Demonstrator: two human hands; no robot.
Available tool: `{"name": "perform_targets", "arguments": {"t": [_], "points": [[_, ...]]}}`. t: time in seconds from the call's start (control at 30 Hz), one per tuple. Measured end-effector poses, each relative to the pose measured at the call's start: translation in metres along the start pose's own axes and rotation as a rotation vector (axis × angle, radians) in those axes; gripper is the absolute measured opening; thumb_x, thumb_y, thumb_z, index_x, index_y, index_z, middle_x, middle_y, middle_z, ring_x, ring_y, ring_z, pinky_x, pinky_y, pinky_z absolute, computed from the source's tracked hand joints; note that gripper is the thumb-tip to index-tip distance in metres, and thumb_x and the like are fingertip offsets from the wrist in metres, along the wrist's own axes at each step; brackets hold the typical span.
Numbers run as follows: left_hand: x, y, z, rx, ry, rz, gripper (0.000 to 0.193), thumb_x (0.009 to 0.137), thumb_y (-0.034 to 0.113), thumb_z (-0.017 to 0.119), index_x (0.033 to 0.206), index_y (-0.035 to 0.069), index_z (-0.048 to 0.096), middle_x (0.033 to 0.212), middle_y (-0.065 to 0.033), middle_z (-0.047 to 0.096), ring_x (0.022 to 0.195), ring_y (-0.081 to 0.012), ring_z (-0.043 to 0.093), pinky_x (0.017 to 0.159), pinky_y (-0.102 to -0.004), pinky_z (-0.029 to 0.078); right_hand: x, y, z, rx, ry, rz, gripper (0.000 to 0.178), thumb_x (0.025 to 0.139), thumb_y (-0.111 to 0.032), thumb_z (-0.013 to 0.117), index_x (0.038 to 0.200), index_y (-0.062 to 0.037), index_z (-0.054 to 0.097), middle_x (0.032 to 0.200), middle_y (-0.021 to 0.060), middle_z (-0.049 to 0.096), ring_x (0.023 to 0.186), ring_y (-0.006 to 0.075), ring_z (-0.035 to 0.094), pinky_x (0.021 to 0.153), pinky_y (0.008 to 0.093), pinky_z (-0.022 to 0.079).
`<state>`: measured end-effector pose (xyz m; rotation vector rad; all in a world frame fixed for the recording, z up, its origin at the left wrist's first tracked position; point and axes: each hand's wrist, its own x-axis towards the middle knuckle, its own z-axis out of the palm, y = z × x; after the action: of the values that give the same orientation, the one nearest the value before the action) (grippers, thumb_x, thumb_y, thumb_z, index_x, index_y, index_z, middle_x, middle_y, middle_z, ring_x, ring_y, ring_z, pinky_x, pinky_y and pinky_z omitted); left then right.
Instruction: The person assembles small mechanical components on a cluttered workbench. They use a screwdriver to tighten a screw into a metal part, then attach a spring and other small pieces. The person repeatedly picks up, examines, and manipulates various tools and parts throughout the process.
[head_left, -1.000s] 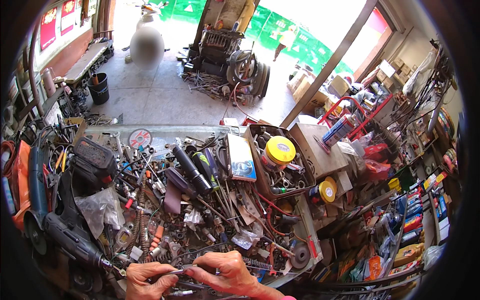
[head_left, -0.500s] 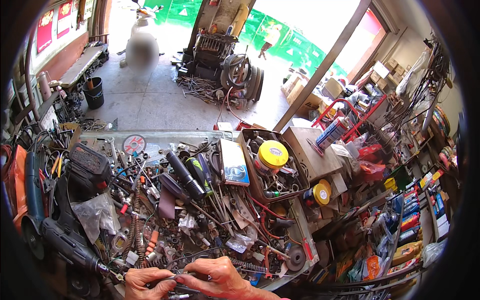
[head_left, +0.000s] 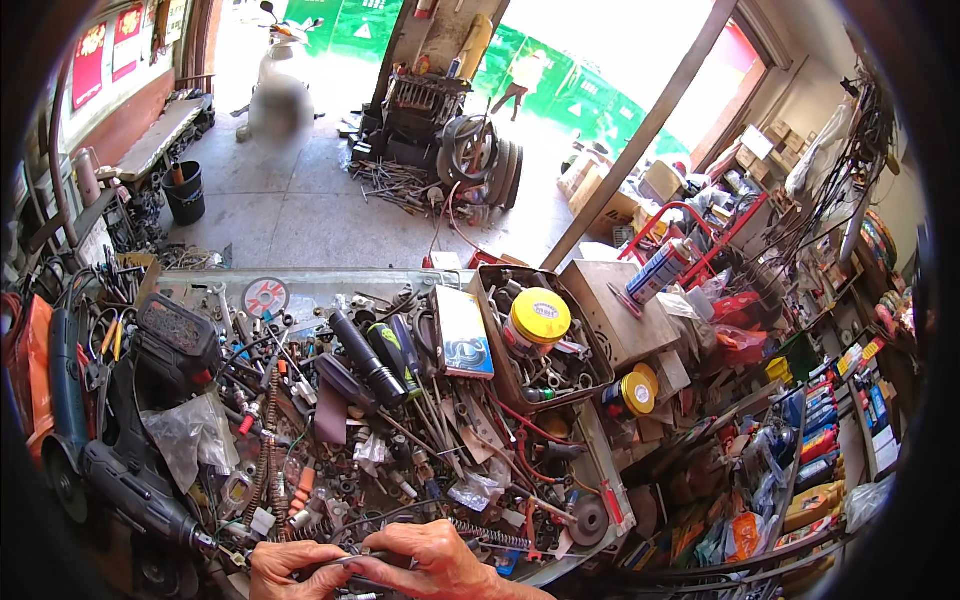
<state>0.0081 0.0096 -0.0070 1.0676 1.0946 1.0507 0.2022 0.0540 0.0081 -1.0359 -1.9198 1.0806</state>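
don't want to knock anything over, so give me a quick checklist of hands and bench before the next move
1. Left hand and right hand both in view: ok.
2. Small piece undamaged: cannot tell, fingers mostly hide it.
3. Space around hands: not ok, a coil spring and loose metal parts crowd close.
4. Drill well away from left hand: not ok, its tip appears close.
5. Yellow lid on tub: ok.

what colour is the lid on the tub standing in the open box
The lid is yellow; it shows best in the head view.

Left hand [head_left: 282, 572], right hand [head_left: 440, 560] close together, fingers [head_left: 395, 537] curled, thumbs [head_left: 322, 578] pinching inward
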Motion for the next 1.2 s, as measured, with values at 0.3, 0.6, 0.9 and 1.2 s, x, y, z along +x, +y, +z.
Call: {"name": "perform_targets", "arguments": {"t": [0.3,0.6,0.9,1.2], "points": [[0.000,0.004,0.001,-0.029,0.015,-0.043,0.013,0.086,0.000,0.068,0.099,-0.003,0.069,0.070,0.0010,0.063,0.055,-0.0024,0.050,0.047,-0.0178,0.037,0.001,-0.005,-0.001,0.034,0.047,0.062,0.014,0.078,-0.013,0.075,0.082,-0.0012,0.068,0.069,0.0133,0.064,0.057,0.0234,0.062,0.052,0.0326,0.048],[0.001,0.002,0.002,-0.019,0.023,-0.034,0.015,0.086,-0.001,0.068,0.100,-0.004,0.069,0.072,-0.0003,0.064,0.055,-0.0028,0.051,0.048,-0.0181,0.038,-0.001,0.001,0.001,0.026,0.025,0.041,0.014,0.080,-0.014,0.074,0.083,-0.0012,0.068,0.068,0.0128,0.064,0.057,0.0215,0.062,0.052,0.0320,0.048],[0.002,0.004,0.003,-0.001,0.010,-0.007,0.015,0.086,0.000,0.068,0.101,-0.004,0.069,0.072,0.0010,0.064,0.056,-0.0026,0.051,0.049,-0.0175,0.038,-0.002,0.005,0.004,0.027,0.039,0.034,0.016,0.080,-0.014,0.074,0.084,-0.0004,0.068,0.069,0.0135,0.064,0.057,0.0223,0.062,0.052,0.0326,0.048],[0.001,0.010,0.006,0.010,0.029,-0.035,0.015,0.086,0.001,0.069,0.100,-0.003,0.069,0.070,0.0004,0.064,0.055,-0.0037,0.052,0.048,-0.0182,0.039,-0.001,0.001,0.000,0.044,0.002,0.066,0.018,0.082,-0.018,0.072,0.083,-0.0002,0.067,0.069,0.0147,0.063,0.059,0.0235,0.062,0.054,0.0333,0.048]]}}
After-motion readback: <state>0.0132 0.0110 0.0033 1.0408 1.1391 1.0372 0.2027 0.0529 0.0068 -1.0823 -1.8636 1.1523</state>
